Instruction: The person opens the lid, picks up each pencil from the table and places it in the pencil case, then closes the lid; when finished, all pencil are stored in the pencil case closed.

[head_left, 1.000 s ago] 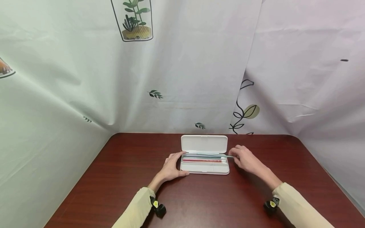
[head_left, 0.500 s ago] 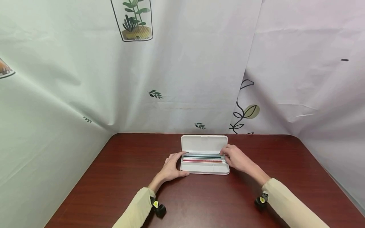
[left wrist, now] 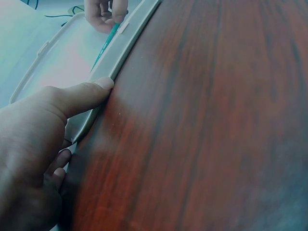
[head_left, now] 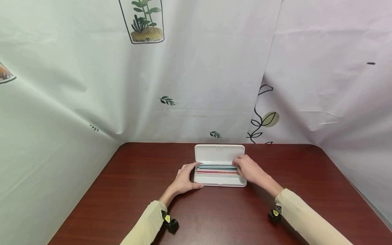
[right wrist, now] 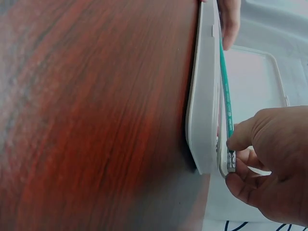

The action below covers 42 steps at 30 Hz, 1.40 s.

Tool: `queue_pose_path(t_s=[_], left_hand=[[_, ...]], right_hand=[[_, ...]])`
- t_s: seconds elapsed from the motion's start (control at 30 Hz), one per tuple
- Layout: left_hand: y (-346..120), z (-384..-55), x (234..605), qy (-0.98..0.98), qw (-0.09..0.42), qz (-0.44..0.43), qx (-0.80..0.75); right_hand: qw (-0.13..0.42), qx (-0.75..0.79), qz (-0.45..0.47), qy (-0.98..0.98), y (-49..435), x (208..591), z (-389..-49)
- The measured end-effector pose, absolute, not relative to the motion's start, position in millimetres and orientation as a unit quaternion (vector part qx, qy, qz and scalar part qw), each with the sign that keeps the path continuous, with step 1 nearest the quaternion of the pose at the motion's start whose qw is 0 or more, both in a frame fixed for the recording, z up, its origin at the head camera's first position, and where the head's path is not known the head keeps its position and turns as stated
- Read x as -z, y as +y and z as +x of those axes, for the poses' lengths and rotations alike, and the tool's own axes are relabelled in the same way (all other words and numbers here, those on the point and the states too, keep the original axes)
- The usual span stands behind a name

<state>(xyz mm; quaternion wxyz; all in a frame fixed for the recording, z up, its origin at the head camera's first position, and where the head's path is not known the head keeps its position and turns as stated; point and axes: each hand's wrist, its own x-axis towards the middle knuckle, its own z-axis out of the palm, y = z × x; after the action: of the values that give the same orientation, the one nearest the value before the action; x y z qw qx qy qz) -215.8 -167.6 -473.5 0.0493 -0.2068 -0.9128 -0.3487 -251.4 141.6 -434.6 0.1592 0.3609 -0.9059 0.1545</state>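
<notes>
A white pencil case lies on the table with its lid raised at the back. Several pencils, red ones and green ones among them, lie lengthwise inside. My left hand holds the case's left end, thumb on the front edge and fingers reaching to the back. At the right end, my right hand pinches a green pencil near its silvery end between thumb and fingers. In the right wrist view that pencil runs along the case's opening, slightly raised at the pinched end. Its far end is near the left hand.
The dark red-brown wooden table extends around the case. Behind it and at the sides hangs a pale printed cloth. Dark cables show at the edge of the right wrist view.
My right hand has moved left from beyond the case's right end to over it, bringing the green pencil in among the others. The left hand and the case have stayed in place.
</notes>
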Motion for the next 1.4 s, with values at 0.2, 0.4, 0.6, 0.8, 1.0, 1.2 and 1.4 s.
queue_pose_path(t_s=[0.2, 0.4, 0.6, 0.8, 1.0, 1.2, 1.4], left_hand=[[-168.1, -215.6, 473.1, -0.913, 0.049, -0.209, 0.347], [-167.3, -215.1, 472.9, -0.908, 0.054, -0.21, 0.358], [-166.2, -215.4, 474.1, -0.91, 0.049, -0.21, 0.355], [-166.6, -215.0, 473.4, -0.909, 0.049, -0.209, 0.357], [-168.0, -214.8, 473.2, -0.909, 0.053, -0.21, 0.357], [-168.5, -213.1, 473.2, -0.908, 0.051, -0.21, 0.359], [-167.2, -214.1, 473.2, -0.91, 0.051, -0.209, 0.355]], right_hand=[[0.165, -0.16, 0.354, -0.906, 137.4, 437.3, -250.2], [0.181, -0.165, 0.345, -0.906, 133.0, 439.2, -247.4], [0.193, -0.176, 0.325, -0.909, 136.1, 437.8, -243.7], [0.217, -0.209, 0.3, -0.905, 152.8, 428.3, -241.8], [0.237, -0.285, 0.277, -0.887, 171.4, 418.4, -246.6], [0.229, -0.342, 0.242, -0.879, 179.0, 409.8, -252.3], [0.194, -0.384, 0.203, -0.88, 182.4, 403.5, -260.4]])
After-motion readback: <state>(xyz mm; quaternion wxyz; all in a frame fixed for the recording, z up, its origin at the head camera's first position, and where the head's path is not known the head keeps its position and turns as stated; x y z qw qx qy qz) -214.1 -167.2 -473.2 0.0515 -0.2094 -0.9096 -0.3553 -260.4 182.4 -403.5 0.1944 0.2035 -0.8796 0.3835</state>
